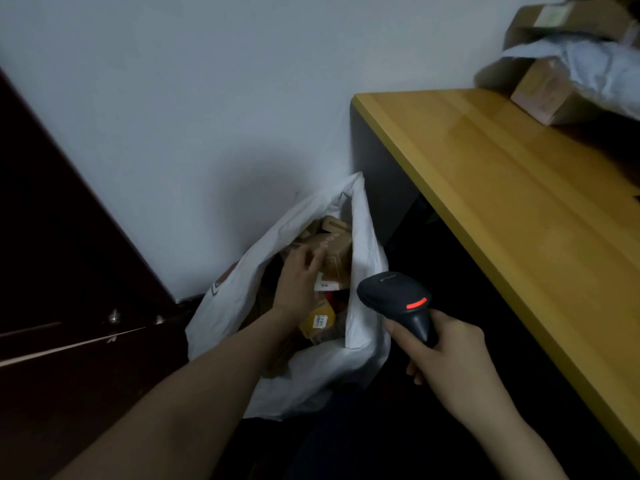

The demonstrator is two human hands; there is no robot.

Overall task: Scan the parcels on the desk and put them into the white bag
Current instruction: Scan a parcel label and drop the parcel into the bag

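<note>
Head view looks down past both forearms to a white bag (311, 375) that stands on the floor in the corner, between the pale wall (173, 98) and the end of the yellow desk (519, 202), close enough that parcels can go straight off the desktop into it. Its mouth gapes wide and several cardboard packages already lie inside. The left hand (299, 275) reaches down into that opening with its fingers fairly straight and spread, resting on the top of a brown box (336, 251) near the upper end of the heap. It seems to be setting the box in place or pushing it down rather than gripping it. The right hand (446, 351) is curled firmly round the handle of a black scanner (398, 296), which is held up over the bag's rim with its red light showing, probably kept ready for the next label. More parcels (554, 95) are stacked at the far end of the desk against the wall, brown boxes with a pale soft package draped among them, so the job looks only partly done. A dark door (52, 237) fills the left side.
</note>
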